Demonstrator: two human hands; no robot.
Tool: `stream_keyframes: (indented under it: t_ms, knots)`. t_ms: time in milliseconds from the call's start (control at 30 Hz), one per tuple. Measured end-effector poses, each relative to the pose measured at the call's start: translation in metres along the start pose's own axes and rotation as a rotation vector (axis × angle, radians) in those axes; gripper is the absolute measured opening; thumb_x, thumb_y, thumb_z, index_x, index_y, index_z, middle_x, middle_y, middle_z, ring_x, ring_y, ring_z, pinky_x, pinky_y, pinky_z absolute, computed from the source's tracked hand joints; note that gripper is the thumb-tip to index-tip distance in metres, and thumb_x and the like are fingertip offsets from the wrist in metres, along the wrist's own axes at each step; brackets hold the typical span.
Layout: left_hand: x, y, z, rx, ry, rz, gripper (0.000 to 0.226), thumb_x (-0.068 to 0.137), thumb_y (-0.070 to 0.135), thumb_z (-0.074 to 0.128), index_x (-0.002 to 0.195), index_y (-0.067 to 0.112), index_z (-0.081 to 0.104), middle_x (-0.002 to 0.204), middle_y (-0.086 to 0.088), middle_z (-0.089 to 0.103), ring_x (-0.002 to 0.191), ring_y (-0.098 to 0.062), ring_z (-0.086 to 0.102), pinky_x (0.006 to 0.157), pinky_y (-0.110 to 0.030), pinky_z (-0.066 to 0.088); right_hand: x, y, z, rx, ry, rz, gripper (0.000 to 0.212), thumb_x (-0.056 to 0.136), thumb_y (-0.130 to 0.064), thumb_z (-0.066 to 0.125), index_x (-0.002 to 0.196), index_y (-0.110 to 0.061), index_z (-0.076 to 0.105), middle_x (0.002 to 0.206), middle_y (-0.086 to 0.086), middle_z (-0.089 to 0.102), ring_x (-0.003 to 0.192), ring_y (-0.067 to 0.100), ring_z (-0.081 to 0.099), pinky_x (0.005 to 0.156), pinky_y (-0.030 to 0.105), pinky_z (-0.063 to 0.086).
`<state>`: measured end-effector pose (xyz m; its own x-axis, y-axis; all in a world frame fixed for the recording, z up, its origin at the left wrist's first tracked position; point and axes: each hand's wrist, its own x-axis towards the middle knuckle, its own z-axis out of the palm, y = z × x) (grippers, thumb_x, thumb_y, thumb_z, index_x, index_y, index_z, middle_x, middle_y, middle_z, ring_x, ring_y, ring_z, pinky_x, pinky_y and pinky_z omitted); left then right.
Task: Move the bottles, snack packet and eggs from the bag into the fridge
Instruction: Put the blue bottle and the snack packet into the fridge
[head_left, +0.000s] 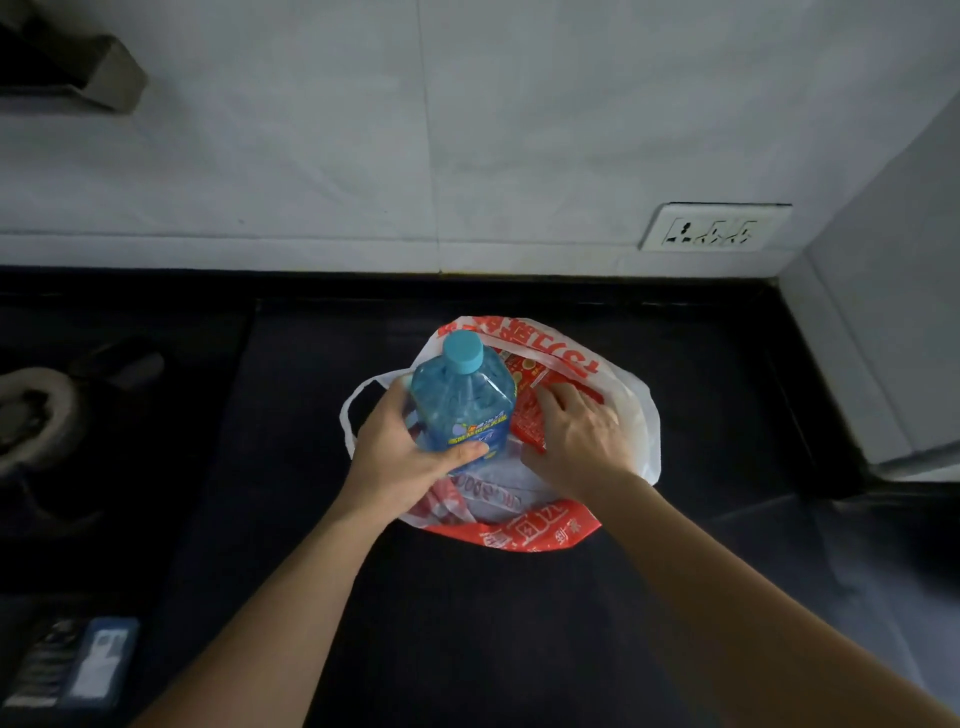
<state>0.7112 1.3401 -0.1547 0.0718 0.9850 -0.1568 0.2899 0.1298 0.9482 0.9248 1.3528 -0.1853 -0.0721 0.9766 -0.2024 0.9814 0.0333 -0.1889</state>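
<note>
A white and red plastic bag (631, 410) stands open on the dark countertop (519, 623). A blue bottle (460, 400) with a light blue cap stands upright in the bag's mouth, and my left hand (400, 452) is wrapped around its lower body. My right hand (582, 441) reaches into the bag, its fingers resting on a red snack packet (527, 410) beside the bottle. I cannot tell whether it grips the packet. No eggs show; the bag's inside is mostly hidden by my hands.
A white tiled wall with a power socket (714, 228) rises behind the counter. A grey-white appliance side (893, 312) stands at the right. A gas hob burner (31, 415) lies at the left, and a blue-and-white item (78, 665) lies at the lower left.
</note>
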Motion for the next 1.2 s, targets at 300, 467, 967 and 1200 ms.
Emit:
stream_keyframes:
  t_ms: [300,467,967,1200]
  knots:
    - [-0.001,-0.003,-0.021,0.042,0.040,0.027,0.069,0.060,0.014,0.094,0.119,0.022,0.058,0.119,0.013,0.064,0.115,-0.004,0.061,0.096,-0.034,0.055,0.024,-0.009,-0.002,-0.092,-0.126,0.064,0.101,0.076,-0.066,0.061,0.155,-0.025,0.014,0.156,0.005,0.032,0.141,0.031,0.040,0.105,0.056,0.044]
    - [-0.003,-0.001,-0.020,0.043,0.033,0.047,0.070,0.061,0.009,0.093,0.120,0.019,0.057,0.111,0.038,0.056,0.111,0.006,0.059,0.087,-0.019,0.055,0.023,-0.022,-0.012,-0.177,-0.171,0.063,0.088,0.088,-0.048,0.061,0.156,-0.021,0.012,0.153,0.014,0.031,0.138,0.036,0.040,0.104,0.051,0.043]
    - [0.001,-0.008,-0.007,-0.055,0.031,-0.041,0.084,0.059,0.018,0.095,0.130,0.028,0.051,0.118,0.012,0.066,0.108,0.002,0.064,0.086,-0.019,0.055,0.032,-0.032,-0.014,-0.081,-0.021,0.053,0.046,0.103,-0.034,0.046,0.147,-0.029,0.033,0.142,0.008,0.047,0.118,0.035,0.058,0.089,0.048,0.053]
    - [0.001,-0.004,-0.011,-0.101,0.008,-0.100,0.082,0.056,0.013,0.096,0.124,0.031,0.054,0.116,0.010,0.067,0.106,0.001,0.065,0.088,-0.027,0.057,0.030,-0.035,-0.042,0.230,0.003,0.149,0.028,0.102,-0.037,0.043,0.128,-0.039,0.052,0.116,0.005,0.069,0.102,0.032,0.066,0.086,0.047,0.055]
